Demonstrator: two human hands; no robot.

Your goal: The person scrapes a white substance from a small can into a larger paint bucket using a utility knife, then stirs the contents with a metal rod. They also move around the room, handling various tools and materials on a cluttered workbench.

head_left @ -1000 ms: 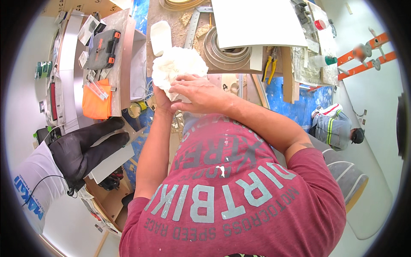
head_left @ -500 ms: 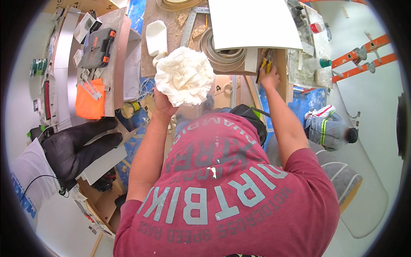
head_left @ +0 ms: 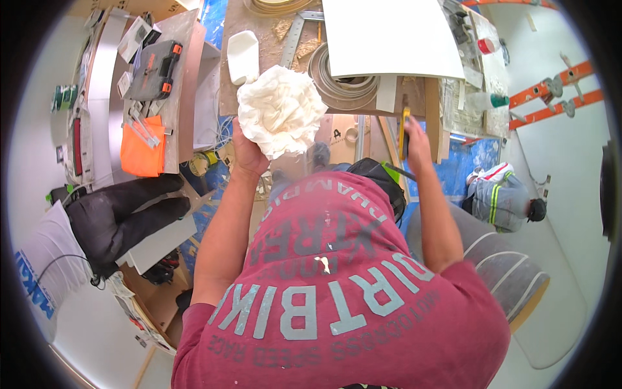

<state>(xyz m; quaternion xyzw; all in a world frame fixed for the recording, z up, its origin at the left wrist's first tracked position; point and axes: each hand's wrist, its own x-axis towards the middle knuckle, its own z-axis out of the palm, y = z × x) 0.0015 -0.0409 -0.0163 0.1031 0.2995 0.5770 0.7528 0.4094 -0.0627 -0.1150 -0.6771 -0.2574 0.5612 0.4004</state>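
Note:
A big crumpled white cloth (head_left: pixel 282 111) is bunched up in my left hand (head_left: pixel 249 154), which grips it from below and is mostly hidden by it. My right hand (head_left: pixel 418 144) is closed around a slim yellow-and-black hand tool (head_left: pixel 405 133), held upright just off the near right edge of the workbench (head_left: pixel 271 39); its exact kind is hard to make out. Beyond the cloth, a white plastic bottle (head_left: pixel 243 57) lies on the bench. Coils of edge-banding strip (head_left: pixel 340 87) rest right of the cloth, partly under a large white panel (head_left: pixel 392 39).
A metal square (head_left: pixel 293 40) lies on the bench. Left stands another bench with a grey tool case (head_left: pixel 152 70) and orange cloth (head_left: pixel 142 148). A person in dark trousers (head_left: pixel 123 217) is at left, another in a reflective vest (head_left: pixel 499 194) at right. An orange ladder (head_left: pixel 551 91) stands far right.
My right hand has drawn back from the bench edge toward me, bringing the yellow-and-black tool off the bench. My left hand still holds the cloth in nearly the same place.

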